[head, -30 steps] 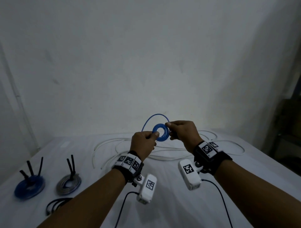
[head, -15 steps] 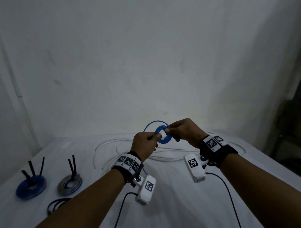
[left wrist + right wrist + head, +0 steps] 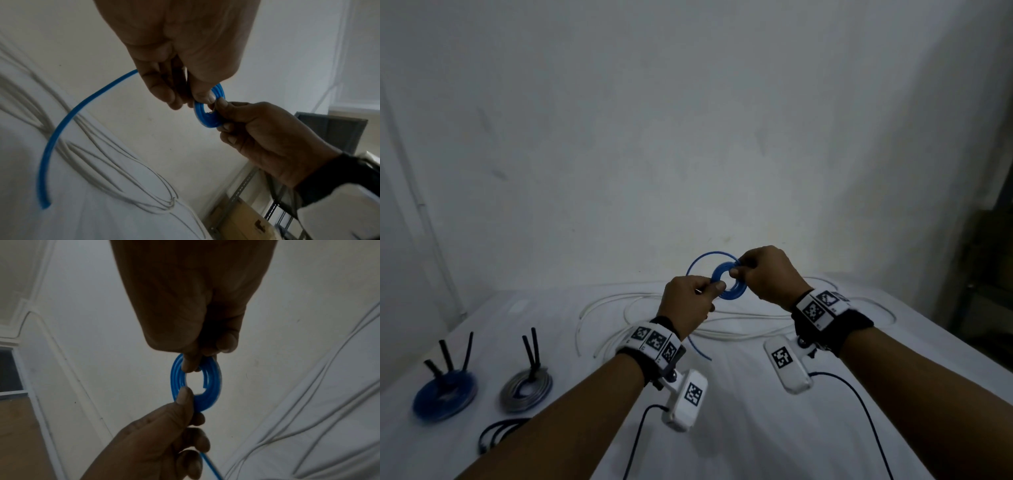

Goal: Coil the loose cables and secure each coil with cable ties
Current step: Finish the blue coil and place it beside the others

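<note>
A small flat coil of blue cable (image 3: 729, 281) (image 3: 211, 112) (image 3: 197, 382) is held up in the air above the table. My left hand (image 3: 690, 303) (image 3: 185, 81) pinches its lower left rim with thumb and fingers. My right hand (image 3: 767, 274) (image 3: 197, 340) pinches the upper right rim. A loose outer loop of the blue cable (image 3: 700, 262) arcs over the coil, and its free tail (image 3: 59, 134) hangs down below my left hand. Loose white cable (image 3: 640, 308) lies in wide loops on the white table behind my hands.
At the left of the table (image 3: 739, 445) lie a tied blue coil (image 3: 445, 397) and a tied grey coil (image 3: 525, 390), each with black ties sticking up. A loose black cable (image 3: 496, 435) lies near the front left. A dark shelf stands at the right.
Both hands have moved slightly to the right with the coil, and the right hand has shifted its pinch round the rim to the coil's top. The outer blue loop has drawn tighter.
</note>
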